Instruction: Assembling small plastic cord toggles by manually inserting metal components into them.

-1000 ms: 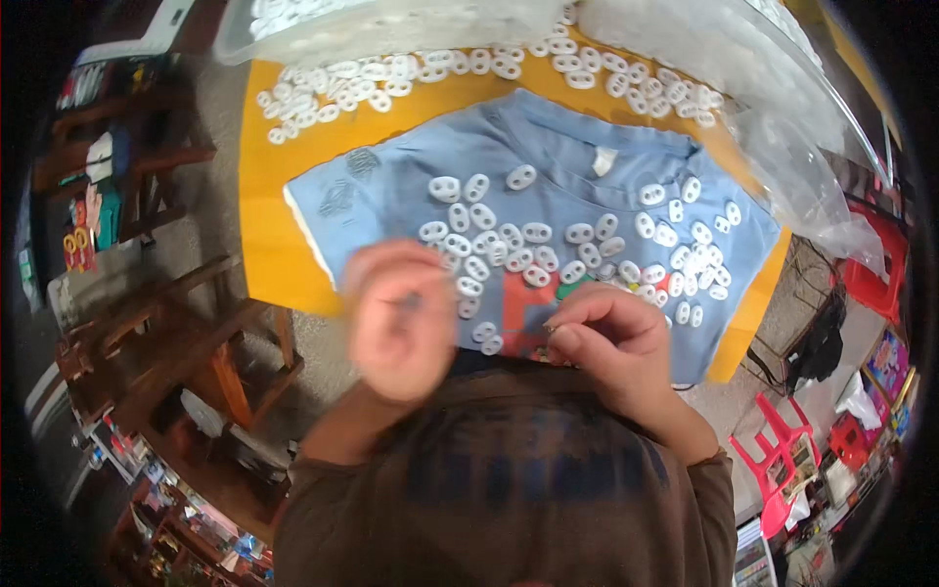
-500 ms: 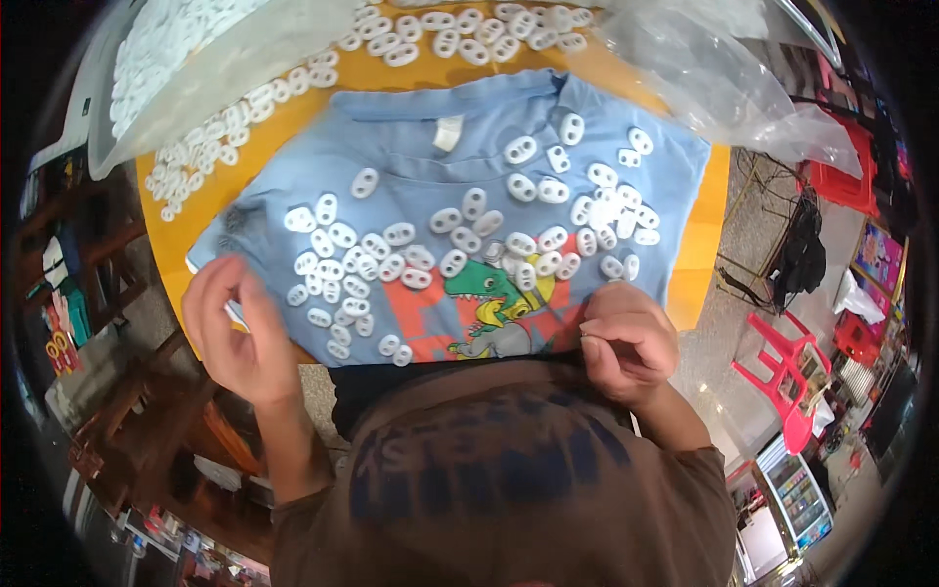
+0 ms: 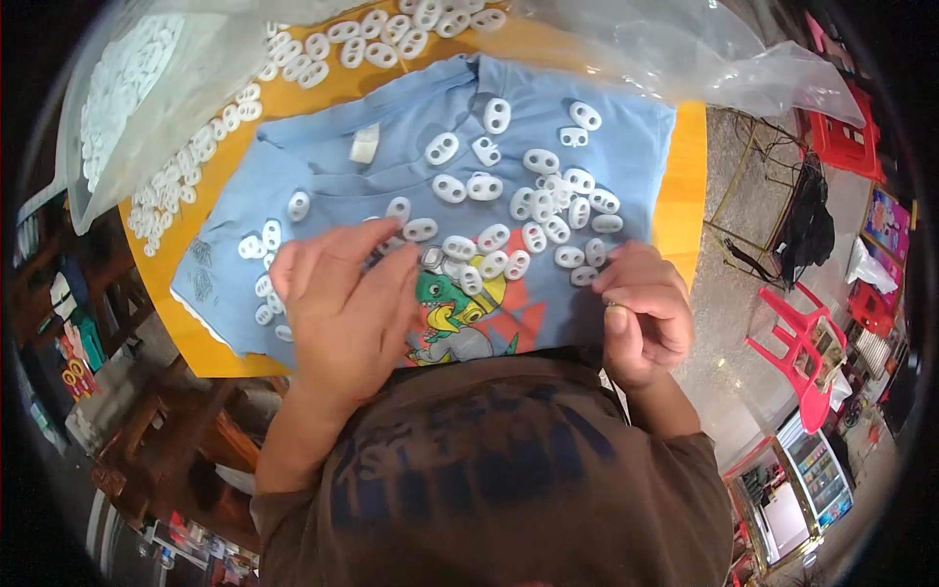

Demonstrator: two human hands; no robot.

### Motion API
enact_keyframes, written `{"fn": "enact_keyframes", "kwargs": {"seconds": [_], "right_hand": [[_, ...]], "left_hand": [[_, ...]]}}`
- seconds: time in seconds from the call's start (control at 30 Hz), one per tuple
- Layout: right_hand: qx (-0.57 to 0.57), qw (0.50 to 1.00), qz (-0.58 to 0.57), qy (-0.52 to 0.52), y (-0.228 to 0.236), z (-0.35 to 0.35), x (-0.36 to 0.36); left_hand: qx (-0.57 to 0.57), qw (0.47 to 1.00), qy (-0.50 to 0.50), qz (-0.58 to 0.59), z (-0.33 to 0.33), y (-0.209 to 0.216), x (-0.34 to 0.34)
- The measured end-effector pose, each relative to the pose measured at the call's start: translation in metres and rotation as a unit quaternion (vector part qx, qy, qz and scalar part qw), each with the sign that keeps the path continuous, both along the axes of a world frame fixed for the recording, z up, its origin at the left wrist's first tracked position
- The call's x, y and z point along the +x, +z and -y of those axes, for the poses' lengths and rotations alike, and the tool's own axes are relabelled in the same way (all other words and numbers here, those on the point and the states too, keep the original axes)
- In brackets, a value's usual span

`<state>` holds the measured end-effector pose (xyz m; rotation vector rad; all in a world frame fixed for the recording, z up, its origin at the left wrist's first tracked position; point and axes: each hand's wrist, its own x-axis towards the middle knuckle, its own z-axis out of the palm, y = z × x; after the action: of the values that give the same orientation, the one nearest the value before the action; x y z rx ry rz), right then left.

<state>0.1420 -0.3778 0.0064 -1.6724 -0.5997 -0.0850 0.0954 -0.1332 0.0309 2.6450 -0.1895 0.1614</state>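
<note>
A blue T-shirt (image 3: 333,201) with a dinosaur print lies spread out in front of me. Loose white oval plastic pieces with two holes (image 3: 536,205), looking like cord locks, are scattered over it. My left hand (image 3: 342,308) is over the left-middle of the shirt, palm down, thumb and fingers apart. Its fingertips are at a few of the white pieces and hide some of them. At the shirt's right front edge, my right hand (image 3: 648,318) is closed in a pinch. A tiny bit shows at its fingertips, too small to name.
Under the shirt is a yellow board (image 3: 690,186). More white pieces (image 3: 377,39) lie along its far side. A clear plastic bag (image 3: 127,108) full of them stands far left, another clear bag (image 3: 685,49) far right. A pink plastic chair (image 3: 797,347) is on the floor at right.
My left hand has moved right, from the shirt's left edge to over the white pieces. The right hand stays pinched, slightly shifted. The whole view has shifted and turned a little.
</note>
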Motion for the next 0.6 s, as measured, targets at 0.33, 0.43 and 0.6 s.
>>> {"fn": "enact_keyframes", "kwargs": {"seconds": [0.33,0.43,0.6], "right_hand": [[0.121,0.988,-0.086,-0.030,-0.010,0.007,0.000],[0.136,0.986,-0.084,-0.036,-0.009,0.008,-0.001],[0.062,0.997,-0.051,-0.005,0.000,0.008,-0.003]], "left_hand": [[0.014,0.999,-0.052,-0.004,0.024,0.002,0.018],[0.020,0.997,-0.063,-0.025,0.023,0.007,0.022],[-0.016,0.998,-0.058,0.029,0.043,0.004,0.037]]}}
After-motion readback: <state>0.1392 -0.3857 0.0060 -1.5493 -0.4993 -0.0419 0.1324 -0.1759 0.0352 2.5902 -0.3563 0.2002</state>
